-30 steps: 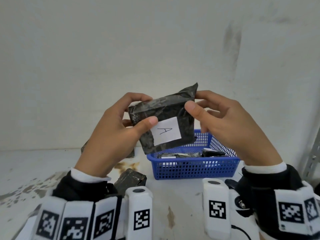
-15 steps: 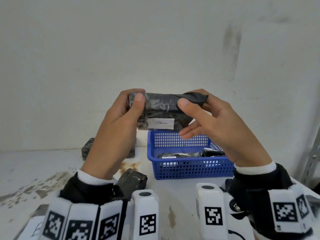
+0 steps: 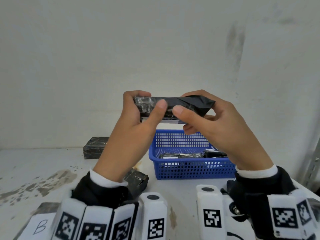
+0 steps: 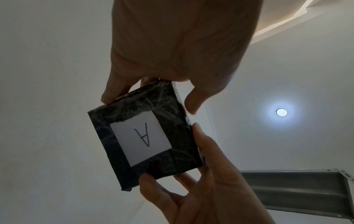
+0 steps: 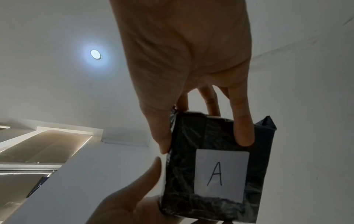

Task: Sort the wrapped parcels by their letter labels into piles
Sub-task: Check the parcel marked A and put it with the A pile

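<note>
Both hands hold one black wrapped parcel [image 3: 172, 100] in the air above the blue basket [image 3: 190, 168]. It lies flat, edge-on to the head view, with its white label turned downward. The wrist views show that label [image 4: 141, 136] [image 5: 220, 174] reading "A". My left hand [image 3: 147, 104] grips the parcel's left end between thumb and fingers. My right hand [image 3: 190, 104] pinches the right end, where a loose flap of wrap [image 3: 206, 103] sticks out. Several more wrapped parcels [image 3: 180, 155] lie inside the basket.
On the white table a black parcel [image 3: 95, 148] lies by the back wall and another [image 3: 138, 179] sits under my left wrist. A parcel labelled "B" [image 3: 39, 224] is at the bottom left. A metal shelf upright [image 3: 311, 163] stands at the right.
The parcel has tipped from upright, with its "A" label facing me, to flat with the label facing down. Both thumbs slid toward its middle, and both hands kept their hold.
</note>
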Action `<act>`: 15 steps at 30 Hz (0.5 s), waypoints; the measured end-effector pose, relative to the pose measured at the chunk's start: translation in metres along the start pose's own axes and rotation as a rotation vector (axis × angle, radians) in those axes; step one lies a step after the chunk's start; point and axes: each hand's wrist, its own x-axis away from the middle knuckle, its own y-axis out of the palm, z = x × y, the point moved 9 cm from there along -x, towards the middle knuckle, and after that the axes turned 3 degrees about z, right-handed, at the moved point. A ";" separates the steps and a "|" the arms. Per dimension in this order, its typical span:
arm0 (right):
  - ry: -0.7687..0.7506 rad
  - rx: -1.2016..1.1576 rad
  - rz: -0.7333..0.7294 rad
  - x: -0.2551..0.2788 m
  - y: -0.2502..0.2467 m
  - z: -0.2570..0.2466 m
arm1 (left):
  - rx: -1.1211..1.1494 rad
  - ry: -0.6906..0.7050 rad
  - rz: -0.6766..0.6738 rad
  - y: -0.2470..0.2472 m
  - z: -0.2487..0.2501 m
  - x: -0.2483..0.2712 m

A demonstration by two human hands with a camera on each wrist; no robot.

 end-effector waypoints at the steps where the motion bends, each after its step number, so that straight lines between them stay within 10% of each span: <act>1: 0.004 0.001 0.002 0.000 0.000 0.000 | 0.010 -0.008 0.011 -0.001 -0.001 -0.001; 15: -0.018 0.011 0.007 0.000 -0.006 -0.003 | 0.094 -0.223 0.096 -0.010 -0.014 0.001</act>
